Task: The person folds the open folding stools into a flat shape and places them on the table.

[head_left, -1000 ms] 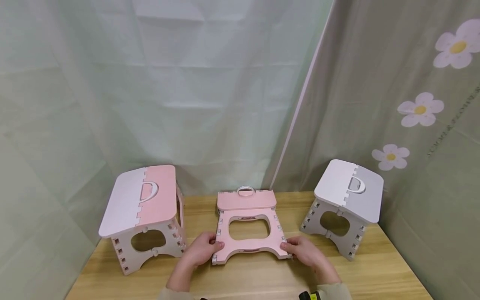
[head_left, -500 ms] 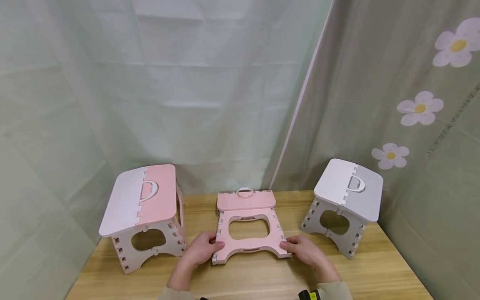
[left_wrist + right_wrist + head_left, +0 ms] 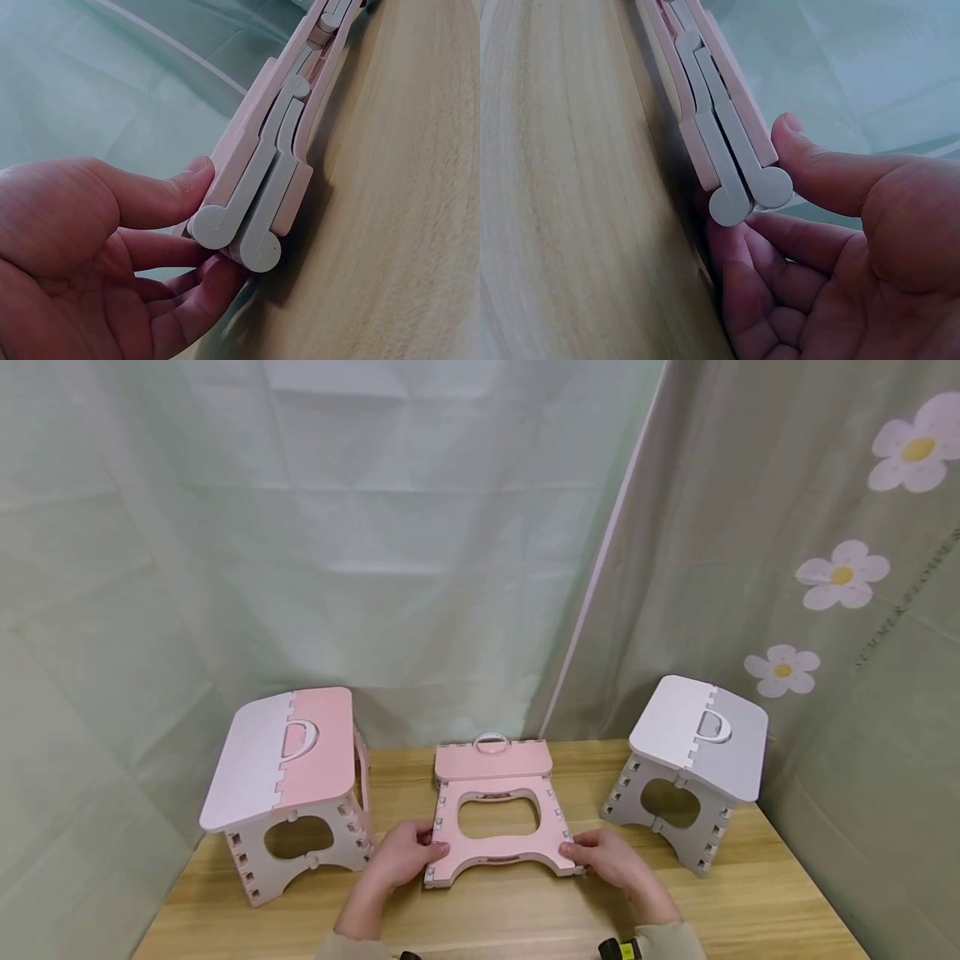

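A pink folding stool (image 3: 502,762), folded flat, lies between my hands with its white carry handle (image 3: 492,742) at the far end. My left hand (image 3: 403,857) grips its near left corner, thumb on top and fingers curled beneath. At the near right corner my right hand (image 3: 609,860) holds it the same way. The left wrist view shows the folded grey-white leg panels (image 3: 259,184) stacked between pink outer ones, with the thumb above and fingertips under the edge. In the right wrist view, fingers (image 3: 739,262) tuck under the stool's corner, close to the wood surface.
An unfolded pink-and-white stool (image 3: 315,752) stands on the left of the wooden table (image 3: 495,927). On the right stands an unfolded white-and-grey stool (image 3: 723,760). A pale green curtain (image 3: 420,568) hangs behind, and a flowered curtain (image 3: 705,527) hangs on the right.
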`<state>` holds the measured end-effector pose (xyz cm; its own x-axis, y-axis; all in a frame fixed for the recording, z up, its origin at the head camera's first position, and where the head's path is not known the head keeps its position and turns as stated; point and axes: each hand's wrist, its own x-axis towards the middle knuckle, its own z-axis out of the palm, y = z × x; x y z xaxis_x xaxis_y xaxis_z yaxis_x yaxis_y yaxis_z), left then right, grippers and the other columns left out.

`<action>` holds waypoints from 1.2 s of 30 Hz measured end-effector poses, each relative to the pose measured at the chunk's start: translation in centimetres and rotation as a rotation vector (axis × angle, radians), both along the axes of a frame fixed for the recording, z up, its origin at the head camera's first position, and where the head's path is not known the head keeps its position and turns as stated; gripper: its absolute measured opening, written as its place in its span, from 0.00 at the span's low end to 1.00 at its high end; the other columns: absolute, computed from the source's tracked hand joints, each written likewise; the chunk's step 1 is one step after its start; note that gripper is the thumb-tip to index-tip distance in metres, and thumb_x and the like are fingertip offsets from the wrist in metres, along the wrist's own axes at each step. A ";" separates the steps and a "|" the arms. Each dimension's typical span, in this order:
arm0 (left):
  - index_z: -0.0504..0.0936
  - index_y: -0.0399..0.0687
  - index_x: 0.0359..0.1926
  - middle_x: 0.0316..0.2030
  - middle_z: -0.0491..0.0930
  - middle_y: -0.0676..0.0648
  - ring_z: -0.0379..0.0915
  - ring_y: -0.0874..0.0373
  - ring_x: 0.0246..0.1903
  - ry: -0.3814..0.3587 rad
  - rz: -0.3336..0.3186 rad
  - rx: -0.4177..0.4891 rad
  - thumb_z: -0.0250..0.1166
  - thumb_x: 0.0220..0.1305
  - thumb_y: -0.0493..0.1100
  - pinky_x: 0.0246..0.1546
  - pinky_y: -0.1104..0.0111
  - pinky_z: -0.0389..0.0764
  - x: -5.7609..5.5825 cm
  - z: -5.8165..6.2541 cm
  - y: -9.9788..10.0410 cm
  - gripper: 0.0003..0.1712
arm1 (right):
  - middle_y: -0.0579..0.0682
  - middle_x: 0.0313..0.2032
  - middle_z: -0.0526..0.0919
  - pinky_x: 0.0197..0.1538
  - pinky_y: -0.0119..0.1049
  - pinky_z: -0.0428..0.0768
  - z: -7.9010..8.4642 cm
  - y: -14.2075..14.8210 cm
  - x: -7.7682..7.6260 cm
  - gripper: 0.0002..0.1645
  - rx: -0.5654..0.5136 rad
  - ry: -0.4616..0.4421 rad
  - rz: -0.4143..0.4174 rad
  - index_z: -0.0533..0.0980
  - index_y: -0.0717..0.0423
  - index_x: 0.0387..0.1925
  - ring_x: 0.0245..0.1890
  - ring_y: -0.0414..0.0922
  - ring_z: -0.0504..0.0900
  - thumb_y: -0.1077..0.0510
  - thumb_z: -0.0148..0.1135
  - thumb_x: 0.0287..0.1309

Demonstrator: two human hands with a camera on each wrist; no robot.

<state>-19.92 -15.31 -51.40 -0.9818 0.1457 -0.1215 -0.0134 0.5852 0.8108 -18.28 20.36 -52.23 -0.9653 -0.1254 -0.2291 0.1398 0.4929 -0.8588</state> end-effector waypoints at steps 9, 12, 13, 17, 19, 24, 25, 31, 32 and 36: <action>0.84 0.28 0.57 0.40 0.81 0.46 0.75 0.51 0.42 -0.013 -0.005 0.002 0.77 0.65 0.39 0.48 0.55 0.79 -0.2 -0.4 0.0 0.24 | 0.49 0.34 0.85 0.37 0.39 0.80 -0.3 0.0 0.0 0.22 0.016 0.013 -0.074 0.85 0.69 0.45 0.33 0.44 0.79 0.52 0.79 0.62; 0.85 0.30 0.54 0.38 0.80 0.47 0.74 0.52 0.41 -0.013 -0.013 -0.004 0.77 0.65 0.39 0.45 0.57 0.78 -0.3 -0.5 0.1 0.22 | 0.49 0.32 0.84 0.36 0.38 0.79 -0.2 -0.2 0.0 0.20 0.034 0.031 -0.087 0.85 0.69 0.42 0.32 0.44 0.79 0.54 0.80 0.61; 0.85 0.30 0.54 0.38 0.80 0.48 0.74 0.52 0.40 -0.016 -0.012 -0.005 0.77 0.65 0.39 0.44 0.58 0.77 -0.3 -0.6 0.1 0.21 | 0.49 0.32 0.83 0.36 0.38 0.79 -0.2 -0.3 0.0 0.20 0.037 0.038 -0.089 0.85 0.69 0.42 0.32 0.44 0.79 0.55 0.80 0.60; 0.85 0.31 0.55 0.38 0.80 0.48 0.74 0.52 0.40 -0.010 -0.011 -0.018 0.78 0.65 0.40 0.44 0.58 0.78 -0.3 -0.6 0.1 0.22 | 0.49 0.31 0.83 0.36 0.38 0.80 -0.1 -0.4 0.1 0.19 0.044 0.055 -0.094 0.84 0.69 0.41 0.31 0.44 0.80 0.57 0.81 0.59; 0.85 0.31 0.56 0.39 0.81 0.48 0.74 0.52 0.41 -0.010 -0.009 -0.024 0.78 0.65 0.40 0.44 0.57 0.78 -0.3 -0.6 0.1 0.23 | 0.50 0.31 0.84 0.36 0.38 0.80 -0.1 -0.4 0.1 0.20 0.036 0.053 -0.095 0.84 0.70 0.41 0.31 0.44 0.80 0.57 0.81 0.59; 0.84 0.30 0.58 0.40 0.82 0.47 0.75 0.51 0.42 -0.021 0.001 -0.032 0.78 0.64 0.41 0.47 0.55 0.80 -0.3 -0.5 0.1 0.26 | 0.52 0.32 0.85 0.37 0.39 0.82 -0.1 -0.4 0.0 0.22 -0.022 0.049 -0.089 0.81 0.73 0.45 0.32 0.44 0.82 0.61 0.80 0.58; 0.84 0.29 0.59 0.41 0.82 0.47 0.75 0.51 0.42 -0.024 0.004 -0.032 0.79 0.64 0.41 0.47 0.54 0.80 -0.3 -0.5 0.1 0.27 | 0.52 0.33 0.86 0.37 0.39 0.82 -0.2 -0.4 0.0 0.22 -0.034 0.049 -0.087 0.80 0.73 0.46 0.32 0.44 0.83 0.61 0.80 0.58; 0.80 0.28 0.65 0.49 0.85 0.42 0.77 0.49 0.47 -0.043 0.030 -0.028 0.79 0.65 0.44 0.56 0.48 0.81 -0.3 -0.4 0.0 0.34 | 0.53 0.35 0.86 0.39 0.40 0.83 -0.2 -0.4 -0.1 0.24 -0.036 0.049 -0.084 0.79 0.73 0.49 0.34 0.45 0.84 0.61 0.80 0.59; 0.79 0.27 0.66 0.51 0.85 0.40 0.78 0.48 0.50 -0.041 0.034 -0.028 0.78 0.65 0.45 0.58 0.47 0.80 -0.3 -0.3 0.0 0.35 | 0.53 0.36 0.87 0.39 0.40 0.83 -0.2 -0.3 -0.1 0.25 -0.035 0.049 -0.081 0.79 0.73 0.50 0.35 0.45 0.84 0.60 0.80 0.60; 0.76 0.26 0.69 0.58 0.83 0.35 0.78 0.43 0.57 -0.015 0.031 -0.036 0.77 0.67 0.46 0.63 0.42 0.76 -0.3 0.1 0.0 0.38 | 0.54 0.40 0.87 0.39 0.42 0.82 0.0 0.0 -0.1 0.28 -0.035 0.034 -0.071 0.78 0.72 0.56 0.35 0.47 0.84 0.56 0.77 0.64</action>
